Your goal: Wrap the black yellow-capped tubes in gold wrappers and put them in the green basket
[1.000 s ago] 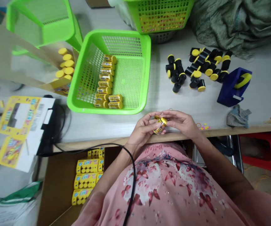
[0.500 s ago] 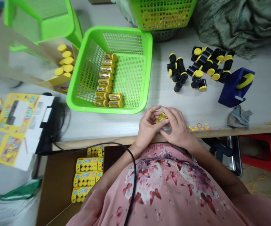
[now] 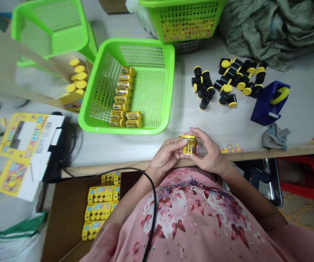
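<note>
Upright now, the small yellow bottle (image 3: 190, 145) stands between our hands, where before it lay tipped. Our left hand (image 3: 168, 154) and right hand (image 3: 208, 153) both hold it tight, just over the edge of the counter (image 3: 151, 145). Near us sits a green basket (image 3: 119, 130) with rows of bottles (image 3: 121, 106) in it, and black tubes (image 3: 232, 101) lie farther off.

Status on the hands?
Left hand, right hand: both gripping canister. Canister upright, yellow cap up. Green basket ahead, not touching.
</note>
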Motion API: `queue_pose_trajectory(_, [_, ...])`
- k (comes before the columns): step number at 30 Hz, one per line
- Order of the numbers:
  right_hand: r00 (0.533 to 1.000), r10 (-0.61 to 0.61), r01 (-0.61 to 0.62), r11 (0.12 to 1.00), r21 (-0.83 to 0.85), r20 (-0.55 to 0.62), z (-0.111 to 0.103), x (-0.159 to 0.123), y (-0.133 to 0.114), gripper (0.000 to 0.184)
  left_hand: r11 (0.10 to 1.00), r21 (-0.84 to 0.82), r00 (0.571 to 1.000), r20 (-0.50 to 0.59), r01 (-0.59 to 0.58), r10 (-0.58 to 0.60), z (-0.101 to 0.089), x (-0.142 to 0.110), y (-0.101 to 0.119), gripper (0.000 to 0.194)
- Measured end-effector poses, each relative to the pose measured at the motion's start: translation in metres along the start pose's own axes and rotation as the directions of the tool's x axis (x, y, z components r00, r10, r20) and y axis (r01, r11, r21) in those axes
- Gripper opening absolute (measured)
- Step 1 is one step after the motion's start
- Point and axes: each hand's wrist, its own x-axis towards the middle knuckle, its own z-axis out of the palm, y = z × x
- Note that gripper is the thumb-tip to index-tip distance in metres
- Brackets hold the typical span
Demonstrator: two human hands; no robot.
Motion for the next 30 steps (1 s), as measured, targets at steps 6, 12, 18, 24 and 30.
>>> queue_pose_trajectory(6, [0.996,-0.082,0.084,0.985,-0.151,0.022,-0.002,0.001,0.000,0.066,0.994,0.095,0.978,-0.197,-0.047,0.065,0.006,0.000,0.003,0.027])
queue_pose_trajectory(12, [0.978,-0.195,0.206,0.939,-0.276,0.066,0.004,0.003,0.002,0.063,0.891,0.407,0.880,-0.325,-0.199,0.345,0.012,-0.001,-0.003,0.029])
queue_pose_trajectory(18, [0.978,-0.208,0.203,0.926,-0.318,0.017,0.015,0.008,0.007,0.065,0.606,0.755,0.740,-0.256,-0.248,0.622,0.011,0.003,-0.009,0.022])
queue_pose_trajectory(24, [0.947,-0.124,0.172,0.975,-0.142,0.295,-0.020,0.024,0.003,0.059,0.857,0.407,0.886,-0.196,-0.317,0.421,-0.002,-0.002,-0.007,0.064])
queue_pose_trajectory(30, [0.849,-0.214,0.316,0.938,-0.140,0.483,-0.053,0.056,-0.013,0.040,0.856,0.346,0.881,-0.138,-0.385,0.452,-0.007,-0.015,-0.010,0.075])
